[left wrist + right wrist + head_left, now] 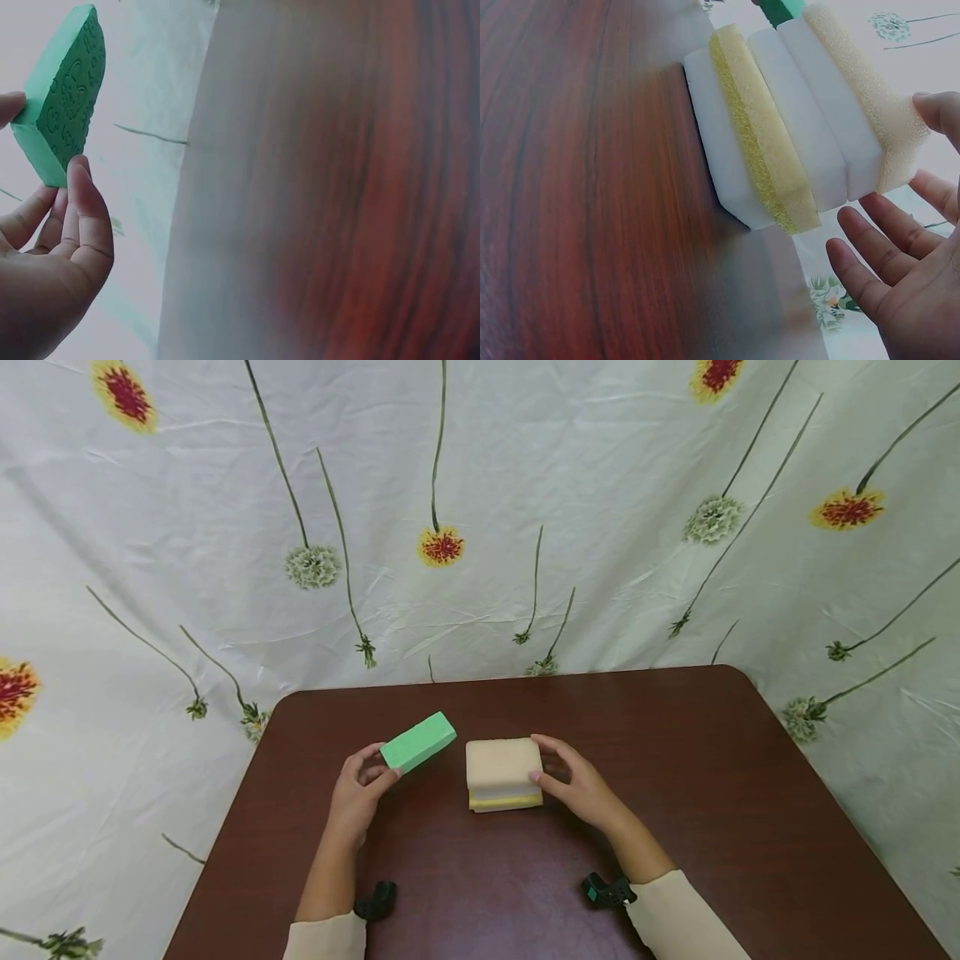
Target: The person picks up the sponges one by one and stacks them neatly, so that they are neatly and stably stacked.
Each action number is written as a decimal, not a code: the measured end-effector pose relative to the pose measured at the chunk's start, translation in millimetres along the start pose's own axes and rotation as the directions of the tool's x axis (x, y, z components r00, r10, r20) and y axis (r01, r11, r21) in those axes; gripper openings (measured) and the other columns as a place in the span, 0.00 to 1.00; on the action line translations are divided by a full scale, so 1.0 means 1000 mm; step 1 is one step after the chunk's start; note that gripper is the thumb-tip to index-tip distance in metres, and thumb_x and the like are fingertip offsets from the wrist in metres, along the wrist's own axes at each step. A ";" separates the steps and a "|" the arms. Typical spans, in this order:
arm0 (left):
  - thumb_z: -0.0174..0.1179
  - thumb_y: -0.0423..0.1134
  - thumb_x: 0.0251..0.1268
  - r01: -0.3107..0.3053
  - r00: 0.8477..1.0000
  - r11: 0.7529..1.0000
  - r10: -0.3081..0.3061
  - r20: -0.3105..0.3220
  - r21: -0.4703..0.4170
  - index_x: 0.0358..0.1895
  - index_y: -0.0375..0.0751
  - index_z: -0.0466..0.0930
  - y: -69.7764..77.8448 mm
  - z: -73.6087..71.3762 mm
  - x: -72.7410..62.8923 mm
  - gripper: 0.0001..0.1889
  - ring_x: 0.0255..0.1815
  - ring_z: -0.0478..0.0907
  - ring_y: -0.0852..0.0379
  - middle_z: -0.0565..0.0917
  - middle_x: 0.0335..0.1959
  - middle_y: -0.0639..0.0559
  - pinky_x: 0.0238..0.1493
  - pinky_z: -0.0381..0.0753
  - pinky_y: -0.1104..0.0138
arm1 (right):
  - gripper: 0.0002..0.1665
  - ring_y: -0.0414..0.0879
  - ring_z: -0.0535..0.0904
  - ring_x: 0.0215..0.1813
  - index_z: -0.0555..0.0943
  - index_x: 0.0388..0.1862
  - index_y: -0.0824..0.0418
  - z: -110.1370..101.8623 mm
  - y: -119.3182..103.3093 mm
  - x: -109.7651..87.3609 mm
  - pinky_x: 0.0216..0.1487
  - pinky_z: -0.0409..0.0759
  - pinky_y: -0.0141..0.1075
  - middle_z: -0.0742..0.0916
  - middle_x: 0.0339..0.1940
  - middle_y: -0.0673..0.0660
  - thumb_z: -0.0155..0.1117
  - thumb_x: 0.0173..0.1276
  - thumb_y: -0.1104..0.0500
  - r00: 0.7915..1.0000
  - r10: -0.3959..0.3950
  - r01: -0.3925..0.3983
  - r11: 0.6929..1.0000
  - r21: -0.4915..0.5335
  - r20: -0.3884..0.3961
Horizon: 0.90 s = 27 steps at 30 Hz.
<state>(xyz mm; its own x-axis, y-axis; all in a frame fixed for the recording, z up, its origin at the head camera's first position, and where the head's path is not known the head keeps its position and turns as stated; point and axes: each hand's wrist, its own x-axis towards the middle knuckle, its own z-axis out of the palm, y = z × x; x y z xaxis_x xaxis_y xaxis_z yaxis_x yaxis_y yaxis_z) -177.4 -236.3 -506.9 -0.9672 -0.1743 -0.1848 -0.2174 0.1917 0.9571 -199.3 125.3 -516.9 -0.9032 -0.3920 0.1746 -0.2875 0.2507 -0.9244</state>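
Note:
My left hand (356,793) pinches a green sponge (418,742) between thumb and fingers, raised and tilted left of a stack. Raised shapes and letters mark one face of the green sponge (71,97) in the left wrist view. The stack stands on the table: a white block (724,142) at the bottom, a yellow sponge (769,135) above it, further white blocks (832,97), and a cream sponge (502,760) on top. My right hand (588,792) holds the right end of the cream sponge between thumb and index finger; its other fingers spread beside the stack.
The dark brown wooden table (712,777) has rounded far corners. Behind and around it hangs a white cloth (600,485) with printed flowers. Black bands (377,900) sit on both wrists, next to cream sleeves (686,918).

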 end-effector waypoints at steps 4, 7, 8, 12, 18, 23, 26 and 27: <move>0.63 0.38 0.70 -0.029 1.000 0.999 0.029 -0.002 -0.024 0.71 0.52 0.69 0.003 0.002 -0.002 0.28 0.57 0.74 0.62 0.65 0.65 0.58 0.50 0.74 0.75 | 0.34 0.53 0.73 0.72 0.68 0.75 0.44 0.000 0.000 0.000 0.69 0.73 0.55 0.77 0.71 0.54 0.67 0.72 0.52 1.000 0.001 -0.001 1.000 0.004 -0.003; 0.64 0.38 0.69 -0.068 0.998 0.997 0.068 -0.003 -0.032 0.71 0.51 0.70 0.005 0.004 -0.004 0.28 0.56 0.75 0.63 0.65 0.64 0.58 0.51 0.75 0.76 | 0.34 0.53 0.73 0.71 0.69 0.75 0.45 0.000 0.000 0.000 0.69 0.73 0.55 0.77 0.71 0.55 0.67 0.72 0.52 1.000 0.001 -0.001 1.000 0.005 -0.002; 0.64 0.38 0.69 -0.072 0.997 0.997 0.072 -0.001 -0.028 0.71 0.51 0.69 0.007 0.004 -0.004 0.28 0.56 0.75 0.63 0.65 0.64 0.58 0.51 0.75 0.76 | 0.34 0.53 0.73 0.71 0.69 0.75 0.45 0.000 0.000 0.000 0.69 0.73 0.55 0.77 0.71 0.55 0.67 0.72 0.53 1.000 -0.001 0.001 1.000 0.004 -0.003; 0.63 0.38 0.70 -0.093 0.995 0.995 0.094 0.017 -0.025 0.72 0.50 0.68 0.014 0.005 -0.009 0.28 0.56 0.74 0.63 0.65 0.65 0.57 0.52 0.75 0.77 | 0.34 0.54 0.73 0.71 0.69 0.75 0.45 0.000 0.000 0.000 0.69 0.73 0.55 0.77 0.71 0.55 0.67 0.72 0.53 1.000 -0.003 0.003 1.000 0.003 -0.004; 0.62 0.37 0.71 -0.129 0.991 0.991 0.130 0.036 -0.039 0.72 0.50 0.68 0.025 0.010 -0.017 0.27 0.56 0.74 0.62 0.65 0.65 0.57 0.52 0.75 0.77 | 0.34 0.53 0.73 0.72 0.68 0.75 0.45 0.000 -0.001 0.000 0.69 0.73 0.54 0.77 0.71 0.55 0.67 0.72 0.53 1.000 0.001 -0.001 1.000 -0.007 -0.004; 0.62 0.35 0.70 -0.164 0.985 0.985 0.166 0.048 -0.047 0.71 0.49 0.69 0.033 0.014 -0.019 0.28 0.54 0.76 0.63 0.65 0.63 0.56 0.51 0.76 0.77 | 0.34 0.54 0.73 0.72 0.68 0.75 0.45 0.000 -0.001 0.000 0.69 0.73 0.55 0.77 0.71 0.55 0.67 0.72 0.53 1.000 -0.001 0.001 1.000 -0.005 -0.005; 0.63 0.33 0.69 -0.173 0.983 0.984 0.176 0.057 -0.048 0.71 0.48 0.70 0.036 0.018 -0.020 0.28 0.53 0.77 0.62 0.66 0.63 0.55 0.50 0.77 0.76 | 0.34 0.54 0.73 0.72 0.68 0.75 0.45 0.000 0.000 0.000 0.69 0.73 0.55 0.77 0.71 0.55 0.67 0.72 0.53 1.000 -0.003 0.003 1.000 -0.007 -0.004; 0.63 0.33 0.69 -0.176 0.982 0.983 0.178 0.060 -0.049 0.71 0.47 0.70 0.037 0.019 -0.020 0.28 0.52 0.77 0.62 0.65 0.63 0.55 0.50 0.77 0.76 | 0.34 0.54 0.73 0.72 0.68 0.75 0.45 0.000 0.000 0.000 0.69 0.73 0.54 0.77 0.71 0.55 0.67 0.73 0.53 1.000 -0.002 0.002 1.000 -0.008 -0.003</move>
<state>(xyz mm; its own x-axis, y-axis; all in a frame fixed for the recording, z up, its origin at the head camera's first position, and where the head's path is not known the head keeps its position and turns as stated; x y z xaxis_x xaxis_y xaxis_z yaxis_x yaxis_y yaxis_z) -168.6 -207.6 -471.4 -0.9966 -0.0793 -0.0241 -0.0375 0.1715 0.9845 -199.5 125.1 -516.7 -0.9035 -0.3900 0.1777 -0.2922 0.2572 -0.9211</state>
